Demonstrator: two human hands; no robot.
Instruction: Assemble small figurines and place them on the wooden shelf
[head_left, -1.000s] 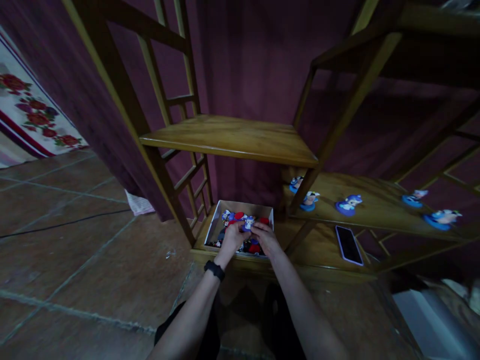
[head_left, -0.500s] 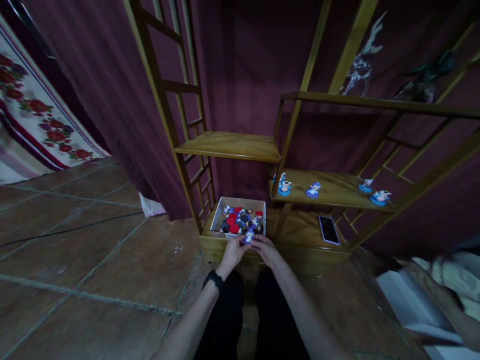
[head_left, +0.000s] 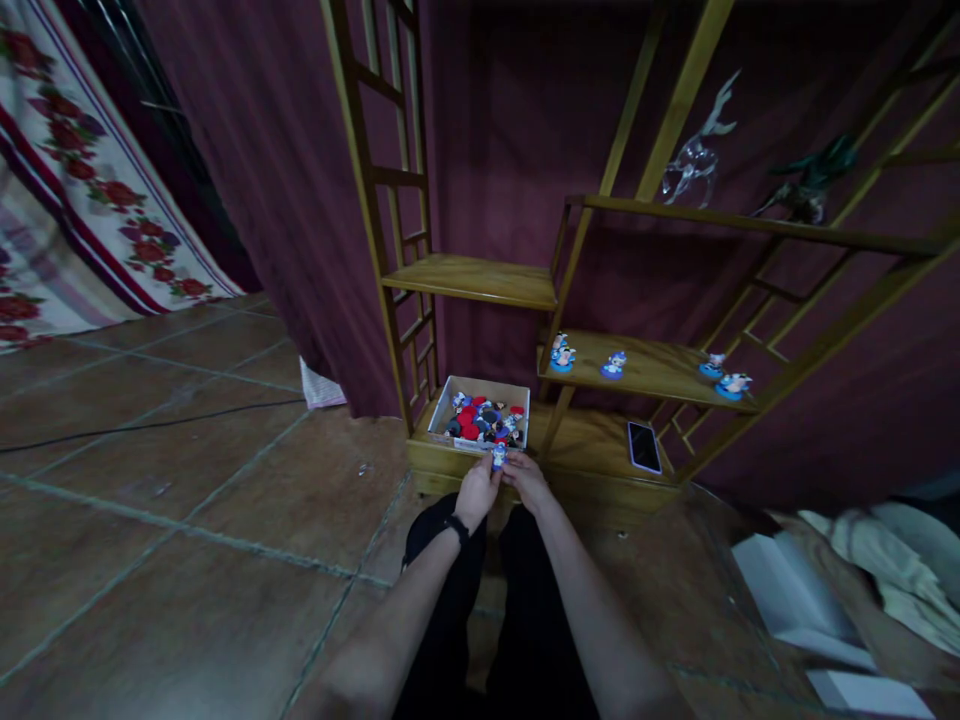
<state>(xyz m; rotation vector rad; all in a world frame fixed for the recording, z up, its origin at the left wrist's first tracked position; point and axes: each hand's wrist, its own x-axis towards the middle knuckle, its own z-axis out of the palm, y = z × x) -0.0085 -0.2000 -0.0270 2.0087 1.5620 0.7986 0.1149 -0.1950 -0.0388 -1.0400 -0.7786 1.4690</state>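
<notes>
A small purple-and-white figurine [head_left: 499, 456] is pinched between my two hands, just in front of a cardboard box. My left hand [head_left: 479, 486] grips it from the left, with a dark band on that wrist. From the right, the fingers of my right hand [head_left: 527, 482] close on it too. The open box [head_left: 438, 412] sits on the low shelf and holds several jumbled figurines with red, grey and purple bases. On the middle shelf at right stand a purple figurine [head_left: 614, 365] and several blue-based ones, among them one [head_left: 563, 358] at the left end and one [head_left: 733, 386] at the right.
The wooden display rack [head_left: 472, 279] has stepped shelves. A phone [head_left: 643, 447] lies on the low shelf. Higher up stand a clear deer ornament [head_left: 694, 165] and a dark green ornament [head_left: 814, 185]. White boxes [head_left: 799, 595] rest on the floor at right; a black cable [head_left: 150, 428] crosses the tiles at left.
The camera view has shifted, so the rack sits differently in the picture. Both hands still hold the purple figurine, now turned more upright in front of the box.
</notes>
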